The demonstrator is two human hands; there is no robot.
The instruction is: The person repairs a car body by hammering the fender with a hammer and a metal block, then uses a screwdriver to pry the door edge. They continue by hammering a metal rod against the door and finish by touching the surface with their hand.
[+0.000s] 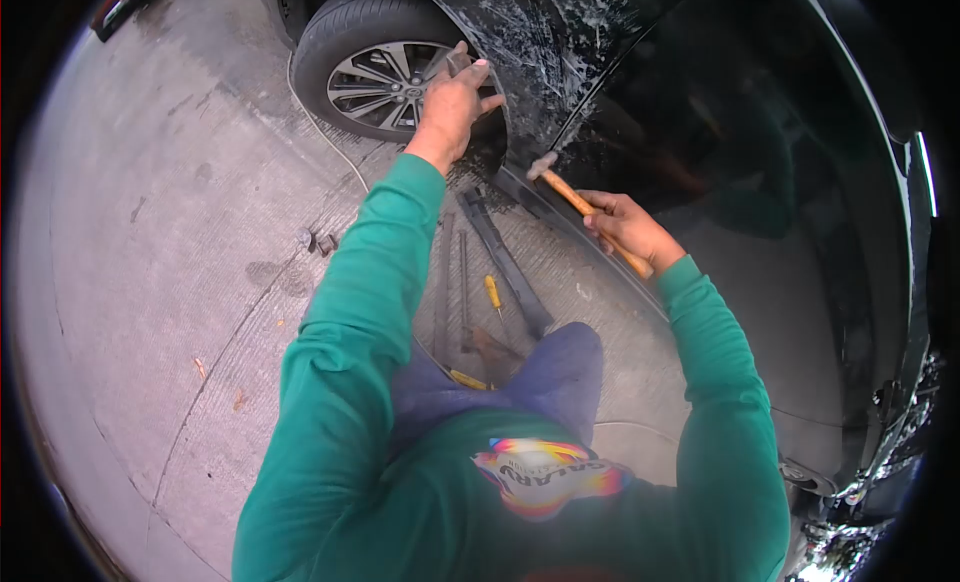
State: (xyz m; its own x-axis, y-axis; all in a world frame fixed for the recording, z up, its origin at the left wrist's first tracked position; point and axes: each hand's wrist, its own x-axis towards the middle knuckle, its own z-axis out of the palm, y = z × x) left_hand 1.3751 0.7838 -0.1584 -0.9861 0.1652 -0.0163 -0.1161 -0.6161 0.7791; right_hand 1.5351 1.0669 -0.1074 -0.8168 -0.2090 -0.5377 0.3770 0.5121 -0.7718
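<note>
My left hand [450, 107] is at the edge of the dark wheel arch, in front of the wheel [385, 77], its fingers spread and the fingertips right by the fender lip. In my right hand [628, 227] is a hammer [567, 192] with a wooden handle, gripped around the middle and lower handle. The hammer's metal head overlaps the lower corner of the scuffed fender [535, 57], close to the seam with the door. White scrapes and smears cover the fender's dark paint.
Between my knees and the car lie a long dark trim strip [505, 262], a yellow-handled screwdriver [493, 292] and thin metal bars [445, 282]. Small metal pieces [318, 243] rest on the concrete to the left. A glossy dark door [720, 132] rises on the right.
</note>
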